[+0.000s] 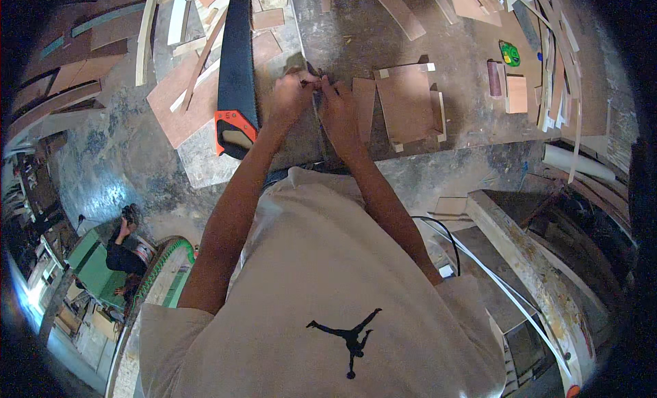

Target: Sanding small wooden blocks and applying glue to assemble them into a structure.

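Observation:
Over the bench top, my left hand (291,97) and my right hand (336,110) meet, with fingertips pinched close together. Something small and dark sits between them, too small and covered to name. Below them a narrow seam or edge (318,134) runs toward my body. Left of my left hand lies a handsaw (237,62) with a black blade and an orange-and-black handle. Just right of my right hand rests a thin wooden strip (365,109), beside a flat wooden panel (406,104) with small pale blocks at its corners.
Wood offcuts (183,83) lie beyond the saw on the left. Farther right are a green-and-yellow object (509,53), a dark red piece (495,80), a light wooden block (517,95) and long strips (554,69). A person (123,251) sits at lower left; white cables (506,288) hang at lower right.

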